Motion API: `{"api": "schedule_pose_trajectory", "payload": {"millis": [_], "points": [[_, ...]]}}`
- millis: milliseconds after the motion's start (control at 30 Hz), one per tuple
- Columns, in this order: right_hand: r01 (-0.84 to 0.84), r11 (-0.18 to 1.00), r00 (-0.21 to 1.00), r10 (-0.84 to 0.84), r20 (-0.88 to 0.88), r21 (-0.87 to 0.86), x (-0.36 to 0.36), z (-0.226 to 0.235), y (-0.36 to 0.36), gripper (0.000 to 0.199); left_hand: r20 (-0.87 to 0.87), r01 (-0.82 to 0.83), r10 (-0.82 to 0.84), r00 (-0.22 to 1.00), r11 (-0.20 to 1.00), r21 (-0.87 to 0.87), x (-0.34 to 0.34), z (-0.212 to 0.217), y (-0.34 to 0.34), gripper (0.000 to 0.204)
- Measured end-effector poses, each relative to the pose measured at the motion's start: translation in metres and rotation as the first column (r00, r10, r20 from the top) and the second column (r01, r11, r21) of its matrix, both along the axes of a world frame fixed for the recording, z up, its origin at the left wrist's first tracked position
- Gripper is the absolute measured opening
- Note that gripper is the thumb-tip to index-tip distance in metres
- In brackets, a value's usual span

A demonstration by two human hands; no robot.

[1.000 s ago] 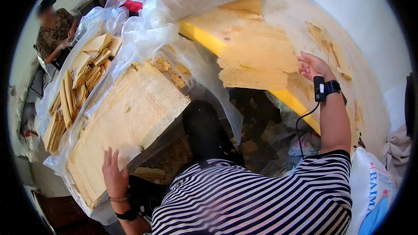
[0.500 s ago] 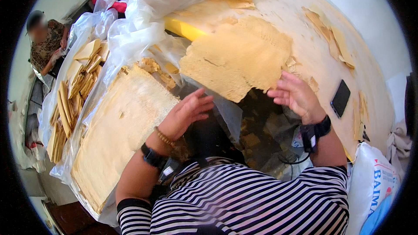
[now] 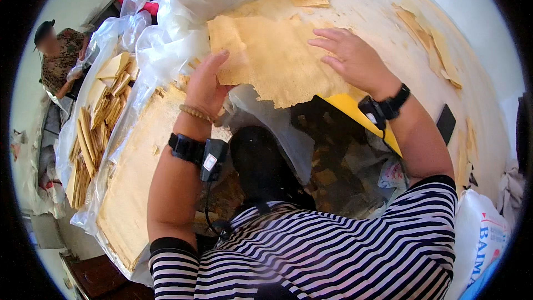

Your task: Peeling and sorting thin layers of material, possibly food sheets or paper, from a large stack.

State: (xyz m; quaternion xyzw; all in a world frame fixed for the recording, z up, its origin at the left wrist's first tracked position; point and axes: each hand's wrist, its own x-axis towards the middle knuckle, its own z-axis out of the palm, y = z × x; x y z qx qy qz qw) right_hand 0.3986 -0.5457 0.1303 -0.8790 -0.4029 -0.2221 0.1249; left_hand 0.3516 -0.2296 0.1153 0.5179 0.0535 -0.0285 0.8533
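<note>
- A thin tan sheet (image 3: 272, 58) is laid across the near edge of a pale, rounded table (image 3: 377, 0); its ragged near edge is left overhanging the dark gap below.
- The left side of the sheet is met by the left hand (image 3: 206, 86), whose fingers are placed at its edge; whether the sheet is pinched there cannot be told.
- The right hand (image 3: 355, 61) is held over the right part of the sheet with its fingers spread apart and nothing gripped; whether the surface is touched cannot be told.
- Black straps with small boxes are worn on both wrists, and a beaded bracelet (image 3: 195, 113) is worn on the left one.
- A yellow strip (image 3: 369, 121) is exposed along the table's near edge, right of the sheet.
- On the right of the table, a dark phone (image 3: 446, 124) is set down, with tan scraps (image 3: 430, 44) scattered farther off.
- A white bag (image 3: 477, 233) is seen at the near right.
- On the left, a broad tan stack (image 3: 136, 189) is partly hidden by the left forearm; beyond it, folded pieces (image 3: 105, 108) are heaped on clear plastic (image 3: 200, 11).
- At the far left, another person (image 3: 58, 58) is seen.
</note>
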Motion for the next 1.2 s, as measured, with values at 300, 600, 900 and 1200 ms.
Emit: {"api": "schedule_pose_trajectory", "payload": {"millis": [300,600,900,1200], "points": [[0.075,0.972,0.987,-0.042,0.152,-0.221,0.006,-0.027,0.033,0.036,0.027,0.126,-0.123,0.992,0.961,-0.247,-0.024,-0.051,-0.022,0.034],[0.107,0.99,0.994,-0.109,-0.019,-0.091,0.003,-0.034,0.04,0.038,0.269,-0.021,-0.035,0.962,0.979,0.2,-0.013,-0.044,-0.078,0.034],[0.151,0.986,0.987,-0.154,-0.043,-0.065,0.009,-0.038,0.031,0.035,0.51,-0.453,-0.289,0.81,0.245,0.857,-0.006,-0.013,-0.127,0.047],[0.177,0.984,0.974,-0.177,-0.141,-0.013,0.018,-0.032,0.026,0.035,0.292,-0.263,-0.019,0.956,0.385,0.885,-0.017,0.005,-0.025,0.024]]}}
